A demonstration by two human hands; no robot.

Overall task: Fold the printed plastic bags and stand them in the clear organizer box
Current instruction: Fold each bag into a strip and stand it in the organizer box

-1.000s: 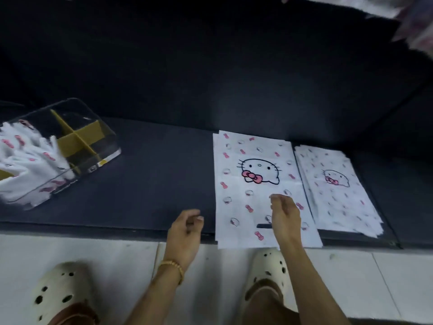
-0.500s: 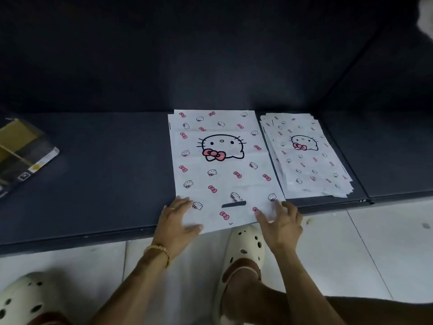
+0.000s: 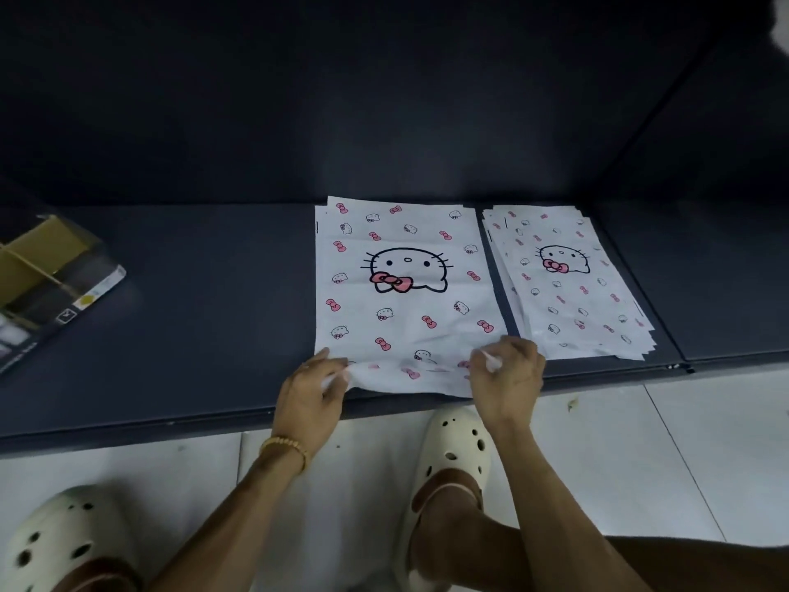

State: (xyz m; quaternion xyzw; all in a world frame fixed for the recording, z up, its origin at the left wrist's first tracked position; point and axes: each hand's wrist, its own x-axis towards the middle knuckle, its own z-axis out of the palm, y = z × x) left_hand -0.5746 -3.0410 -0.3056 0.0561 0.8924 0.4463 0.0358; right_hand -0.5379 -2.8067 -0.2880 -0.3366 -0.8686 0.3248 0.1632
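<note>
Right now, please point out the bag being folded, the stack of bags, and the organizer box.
bag being folded (image 3: pixel 401 301): head view, flat middle below the big cat face.
stack of bags (image 3: pixel 568 301): head view, top sheet's middle.
organizer box (image 3: pixel 92 288): head view, clear front wall.

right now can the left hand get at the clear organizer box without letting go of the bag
Probably not. The left hand pinches the near-left corner of the spread bag, and the organizer box sits far left at the frame's edge. Nothing lies between them, but the gap looks wide.
</note>
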